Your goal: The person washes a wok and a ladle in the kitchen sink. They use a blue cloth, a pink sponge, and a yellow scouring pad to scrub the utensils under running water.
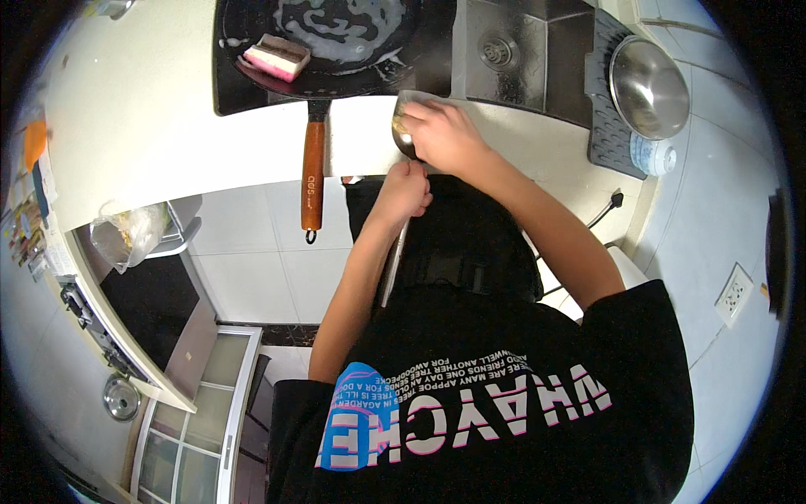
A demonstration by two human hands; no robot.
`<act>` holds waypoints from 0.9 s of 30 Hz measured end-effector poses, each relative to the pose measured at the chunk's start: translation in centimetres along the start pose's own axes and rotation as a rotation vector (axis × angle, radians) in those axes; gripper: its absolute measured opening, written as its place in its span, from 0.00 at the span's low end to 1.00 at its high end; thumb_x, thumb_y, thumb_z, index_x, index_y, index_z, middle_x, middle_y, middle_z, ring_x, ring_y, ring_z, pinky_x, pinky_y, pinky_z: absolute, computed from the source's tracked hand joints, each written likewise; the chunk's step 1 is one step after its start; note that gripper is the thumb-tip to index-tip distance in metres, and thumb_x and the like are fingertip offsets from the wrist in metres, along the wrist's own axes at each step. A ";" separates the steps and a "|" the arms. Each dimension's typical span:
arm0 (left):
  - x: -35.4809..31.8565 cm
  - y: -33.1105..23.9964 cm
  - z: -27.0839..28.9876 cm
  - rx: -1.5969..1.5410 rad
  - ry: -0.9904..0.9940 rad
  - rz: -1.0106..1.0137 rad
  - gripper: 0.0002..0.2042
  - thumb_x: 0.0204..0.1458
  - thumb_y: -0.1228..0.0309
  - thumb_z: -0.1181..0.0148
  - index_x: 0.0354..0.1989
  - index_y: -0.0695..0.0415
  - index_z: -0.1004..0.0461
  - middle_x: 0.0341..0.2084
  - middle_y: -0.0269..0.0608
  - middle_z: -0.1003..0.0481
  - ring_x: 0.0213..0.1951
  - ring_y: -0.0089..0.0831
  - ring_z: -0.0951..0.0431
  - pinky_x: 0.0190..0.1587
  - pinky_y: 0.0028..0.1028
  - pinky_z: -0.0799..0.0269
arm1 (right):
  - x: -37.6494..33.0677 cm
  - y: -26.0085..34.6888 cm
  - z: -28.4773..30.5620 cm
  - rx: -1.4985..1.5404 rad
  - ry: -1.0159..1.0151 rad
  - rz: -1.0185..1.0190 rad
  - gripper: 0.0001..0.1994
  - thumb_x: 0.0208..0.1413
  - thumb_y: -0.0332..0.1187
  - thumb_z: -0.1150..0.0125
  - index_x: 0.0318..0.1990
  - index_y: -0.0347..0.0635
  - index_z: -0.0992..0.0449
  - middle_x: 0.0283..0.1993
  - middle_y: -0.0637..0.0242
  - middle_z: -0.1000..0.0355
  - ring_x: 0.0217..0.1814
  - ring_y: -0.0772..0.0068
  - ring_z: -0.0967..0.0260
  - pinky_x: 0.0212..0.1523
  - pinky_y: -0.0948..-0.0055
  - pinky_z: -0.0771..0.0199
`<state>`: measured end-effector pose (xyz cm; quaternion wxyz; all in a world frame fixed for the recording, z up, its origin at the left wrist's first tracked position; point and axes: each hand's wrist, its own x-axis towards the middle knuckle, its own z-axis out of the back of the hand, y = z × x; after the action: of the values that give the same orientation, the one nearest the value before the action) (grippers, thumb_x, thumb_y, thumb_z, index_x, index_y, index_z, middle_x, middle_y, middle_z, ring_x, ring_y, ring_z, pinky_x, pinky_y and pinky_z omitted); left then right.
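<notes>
My left hand [403, 191] is closed round the handle of a long metal cooking utensil [405, 144]. Its handle runs back toward my body, and its broad head lies over the counter edge. My right hand [443, 133] covers much of that head, fingers curled onto it. Something yellowish shows under the right fingertips, too little to name. Left of my hands, a black frying pan [336, 77] with a wooden handle [312, 172] holds whitish suds. A pink and white sponge [277, 59] with a dark top rests inside the pan's near left rim.
A steel sink [504, 76] lies to the right of the black cooktop [228, 92]. Beyond it, a metal bowl [651, 88] stands on a grey drying mat [606, 126] near a white and blue cup [653, 156]. At left hangs a plastic bag [130, 235].
</notes>
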<state>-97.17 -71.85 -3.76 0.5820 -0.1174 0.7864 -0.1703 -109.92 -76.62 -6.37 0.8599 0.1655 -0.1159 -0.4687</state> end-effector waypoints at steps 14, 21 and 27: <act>0.3 0.6 0.1 0.018 0.014 -0.047 0.11 0.61 0.65 0.61 0.28 0.58 0.40 0.19 0.31 0.40 0.16 0.18 0.42 0.16 0.19 0.49 | -0.4 -1.8 0.1 -0.019 0.104 0.083 0.08 0.43 0.30 0.43 0.33 0.43 0.27 0.32 0.63 0.33 0.30 0.58 0.31 0.30 0.61 0.30; 0.1 0.5 0.2 0.016 0.040 -0.037 0.11 0.58 0.67 0.61 0.24 0.56 0.41 0.16 0.28 0.44 0.15 0.17 0.45 0.14 0.19 0.53 | -1.5 -5.0 1.8 -0.095 0.149 0.079 0.06 0.48 0.32 0.45 0.30 0.41 0.26 0.35 0.65 0.32 0.30 0.60 0.28 0.30 0.62 0.27; -0.1 0.3 -0.3 0.006 0.030 -0.018 0.10 0.58 0.66 0.61 0.26 0.56 0.41 0.16 0.27 0.44 0.14 0.16 0.46 0.13 0.18 0.53 | -2.9 -4.2 5.6 0.008 0.049 -0.026 0.11 0.53 0.39 0.44 0.33 0.40 0.23 0.35 0.63 0.31 0.33 0.59 0.28 0.36 0.63 0.27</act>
<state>-97.47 -71.48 -3.71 0.5691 -0.1204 0.7933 -0.1796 -116.64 -77.31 -2.96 0.8558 0.1817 -0.0945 -0.4751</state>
